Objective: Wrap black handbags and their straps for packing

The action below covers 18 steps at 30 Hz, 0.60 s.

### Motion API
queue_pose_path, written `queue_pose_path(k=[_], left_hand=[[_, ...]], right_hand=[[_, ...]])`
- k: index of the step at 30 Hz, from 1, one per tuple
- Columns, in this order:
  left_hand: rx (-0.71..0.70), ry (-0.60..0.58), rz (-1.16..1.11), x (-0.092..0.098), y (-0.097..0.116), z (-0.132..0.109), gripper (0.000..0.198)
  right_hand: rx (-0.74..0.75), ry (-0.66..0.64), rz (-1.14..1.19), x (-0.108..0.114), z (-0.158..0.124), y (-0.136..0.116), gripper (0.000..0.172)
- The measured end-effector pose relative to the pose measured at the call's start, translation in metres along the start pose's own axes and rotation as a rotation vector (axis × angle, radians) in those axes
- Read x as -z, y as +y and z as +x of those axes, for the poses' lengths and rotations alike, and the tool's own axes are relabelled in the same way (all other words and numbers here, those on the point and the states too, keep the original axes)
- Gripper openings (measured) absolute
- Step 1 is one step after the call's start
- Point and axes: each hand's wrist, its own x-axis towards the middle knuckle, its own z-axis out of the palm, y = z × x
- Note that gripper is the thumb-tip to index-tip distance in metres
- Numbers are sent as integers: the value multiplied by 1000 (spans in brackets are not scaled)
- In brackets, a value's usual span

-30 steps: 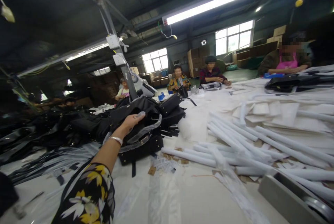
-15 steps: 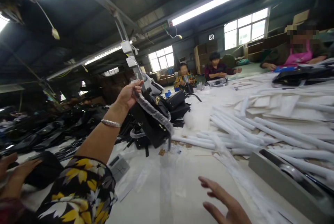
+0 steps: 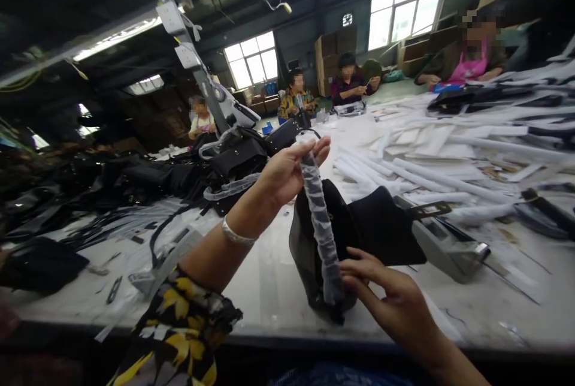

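Note:
A black bag [image 3: 305, 254] with an open flap [image 3: 386, 224] stands near the table's front edge. Its handle [image 3: 320, 218] is wrapped in crinkled clear plastic. My left hand [image 3: 291, 170], with a silver bracelet at the wrist, grips the upper end of this handle between thumb and fingers. My right hand [image 3: 381, 284] is at the lower end of the handle, its fingers closed together against the bag's side; what they pinch, if anything, is hidden.
Two grey tape dispensers [image 3: 449, 248] stand right and left of the bag. White tubes [image 3: 431, 176] and sheets lie at the right, black bags [image 3: 148, 176] at the left. Several people [image 3: 350, 83] sit across the table [image 3: 251, 308]. A metal post rises behind the bags.
My left hand has brought the black bag from the pile toward me and to the right. My right hand, spread over the table before, is now at the bag. The view has shifted.

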Motion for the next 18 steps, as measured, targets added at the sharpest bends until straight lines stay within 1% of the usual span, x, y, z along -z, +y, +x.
queue_pose_path(k=[2,3,4,5,6,8,9,10,12,13,16,18], left_hand=[[15,-2,-9,9,-10,18,24],[27,-2,-3,15,-15,26,22],[47,-6,14,23,-21,31,21],[73,-14,37,31,-27,33,23],[95,-27,66,40,-33,33,29],[109,-76,141,55,-45,23,43],[87,-109,184,62,-50,14,47],[51,-153,234,67,-55,5,49],[-48,-212,335,75,-62,-14,45],[-109,-219,377,76,-64,-23,42],[-278,-159,457,76,-69,-41,35],[-337,-118,502,72,-73,-48,32]], right_hand=[[-117,-93,84,-2,3,-5,38],[-150,-127,91,-4,6,-7,47],[-162,-148,67,-6,9,-8,51],[-156,-159,22,-9,12,-8,48],[-142,-168,-33,-11,15,-7,39],[-121,-194,-113,-15,19,-5,17],[-119,-211,-127,-17,20,-5,11],[-121,-220,-131,-18,20,-4,10],[-115,-217,-134,-19,21,-5,18],[-116,-209,-134,-19,22,-7,23],[-154,-183,-89,-17,24,-17,36],[-180,-200,-3,-15,25,-23,39]])
